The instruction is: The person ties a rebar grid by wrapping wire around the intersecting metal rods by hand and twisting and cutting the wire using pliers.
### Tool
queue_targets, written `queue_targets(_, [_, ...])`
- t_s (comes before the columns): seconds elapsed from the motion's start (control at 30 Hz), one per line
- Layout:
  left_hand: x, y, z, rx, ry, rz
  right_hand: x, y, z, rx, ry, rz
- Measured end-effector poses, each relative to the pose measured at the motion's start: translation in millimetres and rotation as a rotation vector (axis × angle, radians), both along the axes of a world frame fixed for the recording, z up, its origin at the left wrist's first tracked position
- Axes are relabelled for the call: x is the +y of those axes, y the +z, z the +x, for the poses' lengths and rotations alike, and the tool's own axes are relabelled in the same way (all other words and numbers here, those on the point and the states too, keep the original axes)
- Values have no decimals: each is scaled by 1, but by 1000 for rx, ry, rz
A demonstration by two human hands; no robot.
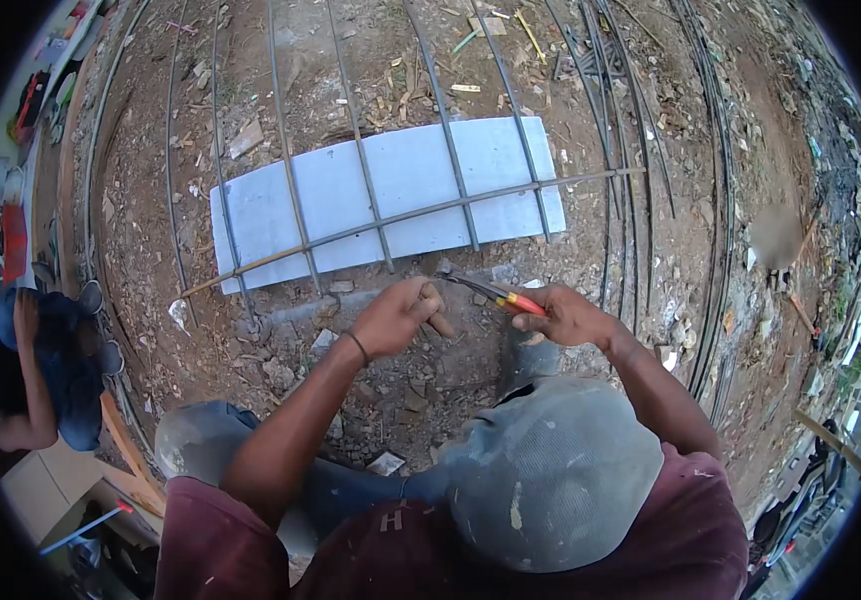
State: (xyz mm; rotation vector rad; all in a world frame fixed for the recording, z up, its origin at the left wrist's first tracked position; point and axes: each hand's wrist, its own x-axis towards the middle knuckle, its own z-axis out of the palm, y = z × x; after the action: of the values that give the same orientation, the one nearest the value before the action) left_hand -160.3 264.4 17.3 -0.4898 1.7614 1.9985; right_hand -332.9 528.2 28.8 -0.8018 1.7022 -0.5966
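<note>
My right hand (562, 316) is closed around the red and yellow handles of a pair of pliers (485, 288), whose dark jaws point left towards my other hand. Beside the jaws, my left hand (405, 316) has its fingers curled together; anything in them is too small to make out. Just beyond both hands, a long crosswise rod (410, 214) rests over several lengthwise metal rods (362, 165). Under the rods lies a pale blue-white board (325, 195) on the dirt.
More long rods (715, 200) lie on the ground at the right. Rubble and wood scraps (246, 138) are scattered about. At the far left another person (60, 345) sits or crouches near boards. My knees (555, 470) are bent close below my hands.
</note>
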Motion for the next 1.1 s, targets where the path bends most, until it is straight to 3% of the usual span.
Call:
queue_targets(0.07, [12,24,-10,-19,-147,-371,14,-2,-20,-52,105,46])
queue_targets(0.1, [24,26,-11,-79,3,-281,7,7,-24,-13,186,61])
queue_targets(0.13, [35,27,-11,-88,0,-287,7,-4,-18,-22,184,55])
queue_targets(0.2, [50,24,-18,-360,591,229,6,-36,-8,205,197,-343])
queue_targets(0.27, [56,24,-12,-413,685,178,-4,-41,-6,84,203,-308])
queue_targets(0.33, [59,39,-6,-447,759,-48,-5,-42,-9,-43,213,-267])
queue_targets(0.4, [44,53,8,-322,651,-365,-5,-35,-16,73,339,-248])
queue_targets(0.47, [22,71,11,-271,729,-476,-3,-26,-31,119,408,-263])
queue_targets(0.6, [-14,98,6,-249,665,-423,5,-48,-42,345,516,-315])
queue_targets(0.67, [-18,107,-3,-268,494,-305,-10,-48,-47,318,531,-364])
queue_targets(0.73, [-22,109,-5,-314,489,-196,-28,-42,-49,289,541,-411])
queue_targets(0.8, [-22,112,-4,-339,457,-159,-55,-34,-46,-148,232,-310])
queue_targets(0.93, [-30,141,10,-376,525,-154,-79,-35,-43,-114,231,-386])
queue_targets(1.1, [-45,154,9,-389,437,-192,-85,-43,-41,-60,283,-361])
